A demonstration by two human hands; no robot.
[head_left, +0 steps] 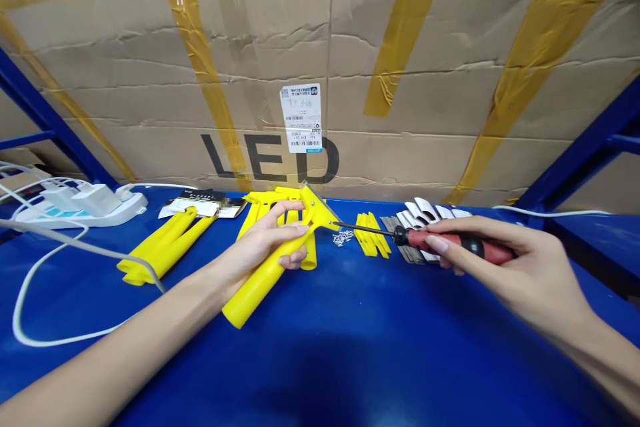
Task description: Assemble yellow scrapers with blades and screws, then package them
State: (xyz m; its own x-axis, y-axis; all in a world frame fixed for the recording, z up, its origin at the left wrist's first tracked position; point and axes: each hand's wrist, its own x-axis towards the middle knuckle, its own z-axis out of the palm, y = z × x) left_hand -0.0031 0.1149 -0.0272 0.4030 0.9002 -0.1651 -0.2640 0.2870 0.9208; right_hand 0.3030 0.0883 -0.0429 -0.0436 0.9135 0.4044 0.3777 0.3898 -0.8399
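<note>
My left hand [270, 237] is wrapped round a yellow scraper [260, 277], its wide head tilted up to the right with a thin blade along the edge. Between the fingers and thumb of my right hand [505, 260] is a screwdriver [455, 243] with a red and black handle. The screwdriver's tip meets a screw at the lower corner of the scraper's head. Just below lie several small silver screws [343, 238]. Behind my left hand rest more yellow scraper handles [255, 213], partly hidden. Flat yellow strips [371, 235] lie to the right of the screws.
Grey metal blades [413, 253] and white curved pieces [425, 210] lie behind my right hand. More yellow handles [167, 243] and a white power strip [100, 207] with loose cables are at left. A taped cardboard box [280, 47] walls off the back of the blue table [350, 347].
</note>
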